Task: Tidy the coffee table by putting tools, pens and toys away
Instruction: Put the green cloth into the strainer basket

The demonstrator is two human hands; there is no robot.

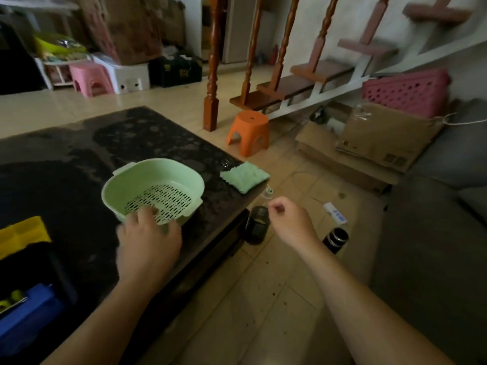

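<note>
A pale green perforated basket (152, 191) stands on the dark coffee table (79, 159), and nothing shows inside it. My left hand (147, 243) grips its near rim, fingers curled over the edge and thumb outside. My right hand (287, 219) hovers past the table's right corner. Its thumb and forefinger pinch a thin clear thing with a green bit (268, 192); blur hides what that thing is. At the table's left edge lies a box with a yellow tray (21, 234) and a blue part (29, 314).
A green cloth (245, 176) lies on the table's right corner. On the floor beside the table are a dark jar (257, 227), a black-and-silver cylinder (336, 239) and a white-and-blue tube (334, 213). An orange stool (249, 131), cardboard (374, 138) and a grey sofa (434, 233) stand beyond.
</note>
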